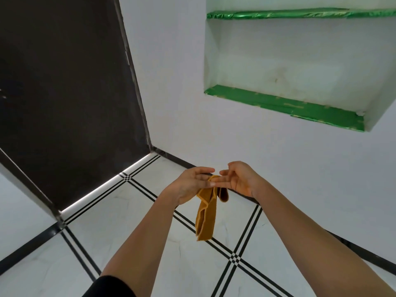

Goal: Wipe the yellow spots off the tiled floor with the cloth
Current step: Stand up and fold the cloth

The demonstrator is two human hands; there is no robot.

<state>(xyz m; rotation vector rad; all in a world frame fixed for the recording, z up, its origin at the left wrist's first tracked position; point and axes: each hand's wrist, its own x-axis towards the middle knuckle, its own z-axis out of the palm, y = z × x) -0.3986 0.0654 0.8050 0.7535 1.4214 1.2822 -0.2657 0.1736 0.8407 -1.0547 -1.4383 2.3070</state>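
Left hand: your left hand is palm-up at mid-frame, fingers stretched almost flat toward the right, with the top of the cloth lying across them.
Left fingers: nearly straight and only loosely closed; the thumb lies along the top edge, and you cannot tell how firmly it presses.
Right hand: your right hand meets the left from the other side, palm turned inward, its fingers reaching over the cloth's upper fold.
Right fingers: gently curled, narrow gap between thumb and fingertips, touching the cloth where both hands meet.
Cloth: mustard-yellow, folded lengthwise, hanging straight down from between your hands, its lower end free in the air above the floor.
Tiled floor: the tiled floor is white marble-look with paired black lines crossing below the cloth; no part of the cloth touches it.
Yellow spots: none can be made out on the tiles in view.
Edges: a dark door stands to your left, a black skirting strip runs along the white wall ahead, and a wall niche with green-lined shelves sits upper right.
Open room: bare tile spreads beneath and on either side of your forearms.
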